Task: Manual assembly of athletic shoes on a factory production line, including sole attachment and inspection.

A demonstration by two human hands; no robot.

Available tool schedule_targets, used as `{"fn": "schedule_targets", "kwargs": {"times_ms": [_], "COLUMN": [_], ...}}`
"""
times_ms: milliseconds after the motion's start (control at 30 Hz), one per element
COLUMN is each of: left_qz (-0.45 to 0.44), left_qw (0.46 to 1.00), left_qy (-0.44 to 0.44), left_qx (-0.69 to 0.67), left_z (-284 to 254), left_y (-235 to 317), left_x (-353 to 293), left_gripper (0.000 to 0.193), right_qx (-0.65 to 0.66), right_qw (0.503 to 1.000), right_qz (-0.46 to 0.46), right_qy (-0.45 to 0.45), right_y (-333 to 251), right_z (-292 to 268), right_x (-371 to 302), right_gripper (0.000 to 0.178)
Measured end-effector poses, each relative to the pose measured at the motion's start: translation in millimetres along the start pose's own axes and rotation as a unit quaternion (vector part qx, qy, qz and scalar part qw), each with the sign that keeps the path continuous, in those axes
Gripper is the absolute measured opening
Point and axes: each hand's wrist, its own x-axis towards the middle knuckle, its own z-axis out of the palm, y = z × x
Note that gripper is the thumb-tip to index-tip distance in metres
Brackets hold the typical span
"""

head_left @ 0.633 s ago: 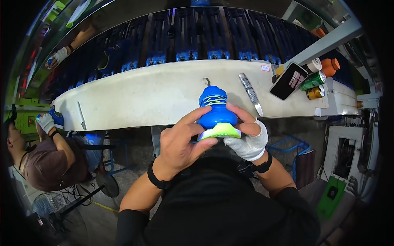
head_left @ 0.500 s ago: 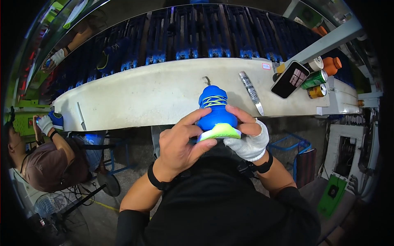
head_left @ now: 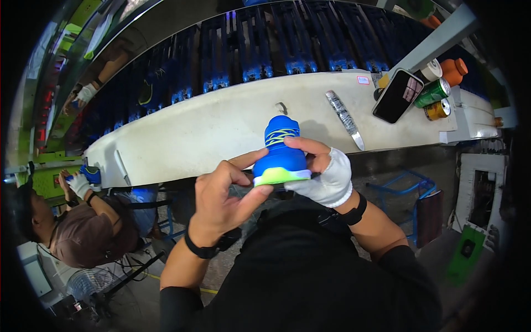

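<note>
Between both hands, a small blue sneaker (head_left: 281, 152) with a pale green sole was held heel-up over the lap. Bare left hand (head_left: 221, 199) pinched the sole edge; gloved right hand (head_left: 326, 177) gripped the opposite side, steadying it near the white workbench (head_left: 210, 133).

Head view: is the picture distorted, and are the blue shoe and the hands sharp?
Head view: strong fisheye bending, the white workbench curves like an arch and the corners are black; the blue shoe, the left hand and the gloved right hand look sharp at the centre; the rim is darker and softer.
</note>
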Motion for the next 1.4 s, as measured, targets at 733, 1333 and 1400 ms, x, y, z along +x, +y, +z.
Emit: {"fn": "schedule_targets", "kwargs": {"times_ms": [733,1333,1400], "left_qz": [-0.160,0.128,0.106], "left_qw": [0.955,0.991,0.993], "left_qy": [-0.094,0.036,0.047], "left_qx": [0.231,-0.005,-0.032], "left_z": [-38,73,78], "left_y": [-2,-22,-21], "left_x": [-34,-7,-11], "left_gripper": [0.077,0.061,0.059], "right_qx": [-0.220,-0.043,-0.246], "right_qw": [0.948,0.989,0.962], "right_qz": [0.183,0.122,0.011], "right_qy": [-0.139,-0.070,-0.115], "right_y": [12,-66,-69], "right_z": [27,-56,-54], "right_x": [-18,-1,15], "right_gripper": [0.040,0.099,0.093]}}
